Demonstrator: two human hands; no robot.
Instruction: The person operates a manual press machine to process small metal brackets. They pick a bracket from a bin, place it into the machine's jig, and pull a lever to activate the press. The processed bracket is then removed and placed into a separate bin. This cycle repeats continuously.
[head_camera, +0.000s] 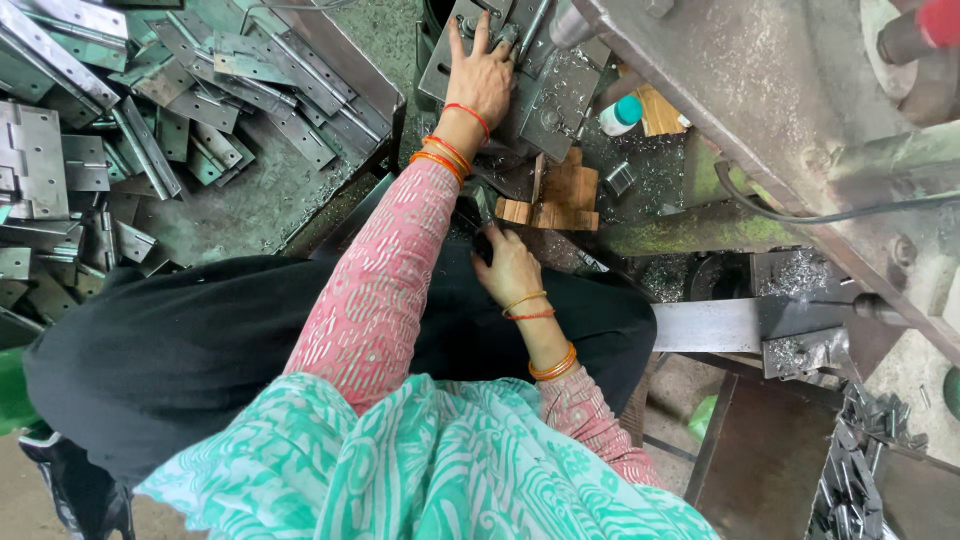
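**A:** What are the hands doing?

**B:** The left hand reaches far forward, fingers spread flat and open, pressing on a grey metal plate at the far centre of the scene, on the machine's work surface. The plate is dull steel, flat and rectangular, with a hole or two showing beside the fingers. The right hand sits nearer the body, fingers curled down at the edge of the lap; whether it grips anything cannot be told.

**A:** What surrounds them?

**B:** Just right of the plate lies a second steel plate, dusted with metal shavings. Nearer, between the two hands, sit small wooden blocks. A white bottle with a teal cap lies to the right of the plates. A large grey machine body fills the far right, with a black cable running across it.

**A:** Any containers?

**B:** A shallow metal tray on the left holds a loose heap of steel hinges. At the near right, a dark bin has more small metal pieces piled beside its right edge.
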